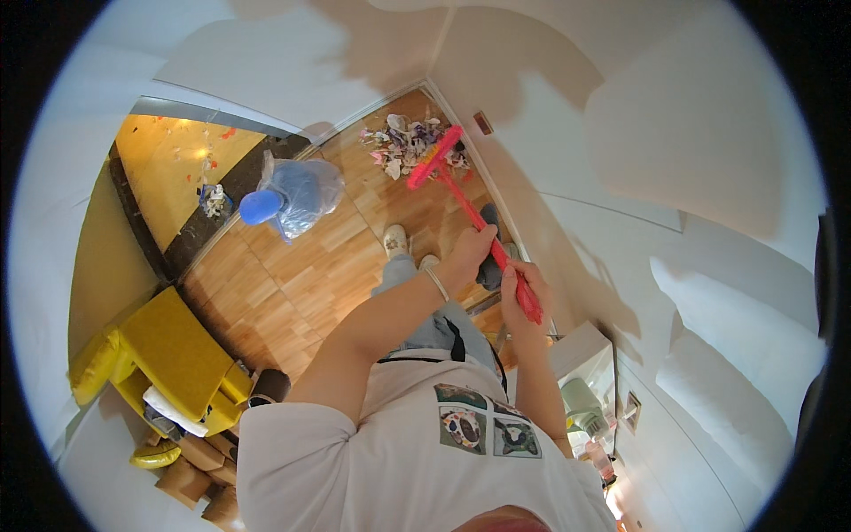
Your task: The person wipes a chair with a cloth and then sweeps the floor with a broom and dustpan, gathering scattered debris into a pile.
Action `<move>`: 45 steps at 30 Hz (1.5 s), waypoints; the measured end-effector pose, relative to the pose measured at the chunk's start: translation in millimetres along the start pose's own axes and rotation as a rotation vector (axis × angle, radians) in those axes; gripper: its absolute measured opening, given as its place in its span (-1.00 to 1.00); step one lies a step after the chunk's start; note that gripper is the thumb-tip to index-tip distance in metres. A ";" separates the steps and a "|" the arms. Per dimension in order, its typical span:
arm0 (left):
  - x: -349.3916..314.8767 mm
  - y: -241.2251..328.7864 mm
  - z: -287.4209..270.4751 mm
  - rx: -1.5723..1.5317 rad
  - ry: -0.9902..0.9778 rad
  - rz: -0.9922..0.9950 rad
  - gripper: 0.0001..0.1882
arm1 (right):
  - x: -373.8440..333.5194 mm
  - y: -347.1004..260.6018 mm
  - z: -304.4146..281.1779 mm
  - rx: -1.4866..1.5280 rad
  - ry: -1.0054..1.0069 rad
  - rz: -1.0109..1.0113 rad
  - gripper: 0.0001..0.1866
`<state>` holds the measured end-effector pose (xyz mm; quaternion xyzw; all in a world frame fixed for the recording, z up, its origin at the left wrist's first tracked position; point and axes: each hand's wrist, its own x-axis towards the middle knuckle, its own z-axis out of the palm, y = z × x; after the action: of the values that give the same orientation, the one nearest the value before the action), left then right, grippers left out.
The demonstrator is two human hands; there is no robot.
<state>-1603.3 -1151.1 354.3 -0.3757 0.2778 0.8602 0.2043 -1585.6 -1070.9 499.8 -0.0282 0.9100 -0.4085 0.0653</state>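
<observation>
A bright pink-red broom slants across in front of me, its head up at the pile of scraps. My left hand is closed around the middle of its handle. Lower down, near the handle's end, my right hand grips it too. The heap of crumpled white, purple and pink scraps lies on the wood floor in the corner, and the broom head covers part of it. Whether the bristles touch the floor, I cannot tell.
A large clear bottle with a blue top stands in plastic near the doorway. Grey shoes lie by the right wall. A yellow chair and cardboard boxes are at lower left. More scraps lie on the dark threshold.
</observation>
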 end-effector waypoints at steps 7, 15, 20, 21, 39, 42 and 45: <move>-50.5 24.3 9.8 -0.197 0.015 0.070 -0.76 | 6.3 -40.8 -15.2 0.023 -0.126 -0.194 -0.90; -14.9 71.8 -70.2 -0.278 0.204 0.082 -0.82 | 44.9 -63.3 48.6 0.210 -0.439 -0.006 -0.85; 9.6 107.6 -114.6 -0.240 0.180 0.069 -0.84 | 70.4 5.4 148.3 0.404 -0.523 0.026 -0.79; 23.4 110.8 -123.7 -0.222 0.212 0.107 -0.85 | 75.2 8.3 161.4 0.411 -0.530 -0.028 -0.79; -19.9 89.1 10.9 -0.165 0.320 0.236 -0.81 | 104.4 -5.1 32.1 0.155 -0.561 -0.240 -0.87; -21.7 68.8 0.6 -0.290 0.320 0.322 -0.80 | 100.6 -3.2 37.8 0.161 -0.640 -0.292 -0.86; -22.0 47.0 -42.0 -0.356 0.368 0.260 -0.81 | 94.8 -8.1 57.4 0.166 -0.779 -0.348 -0.82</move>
<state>-1593.2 -1216.6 362.6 -0.5169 0.2006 0.8316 -0.0308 -1671.3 -1128.7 459.1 -0.3279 0.7631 -0.4442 0.3361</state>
